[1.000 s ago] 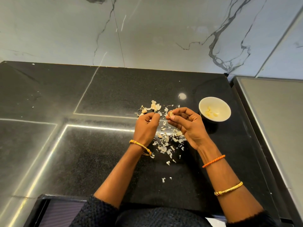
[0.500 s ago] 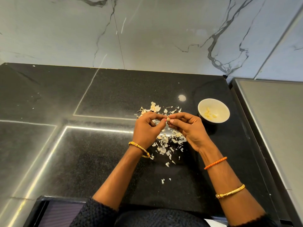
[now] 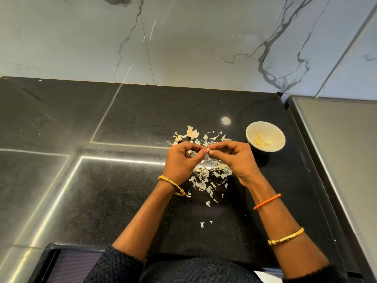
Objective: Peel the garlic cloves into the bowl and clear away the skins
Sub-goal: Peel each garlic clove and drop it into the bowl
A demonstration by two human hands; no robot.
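My left hand (image 3: pixel 180 160) and my right hand (image 3: pixel 234 159) meet fingertip to fingertip above the black counter, both pinching one small garlic clove (image 3: pixel 208 149). Most of the clove is hidden by the fingers. A white bowl (image 3: pixel 274 129) stands to the right of my right hand and holds several peeled cloves (image 3: pixel 260 140). Pale garlic skins (image 3: pixel 206 180) lie scattered under and between my hands. More skins and an unpeeled piece (image 3: pixel 179 138) lie just beyond my hands.
The black stone counter (image 3: pixel 122 180) ends at a marble wall (image 3: pixel 183 41) behind. A grey raised surface (image 3: pixel 342 150) borders the counter on the right, close to the bowl. Stray skin flakes (image 3: pixel 202 224) lie nearer the front edge.
My hands came together from slightly apart, and both sets of fingertips now pinch the clove. The view shifted down a little.
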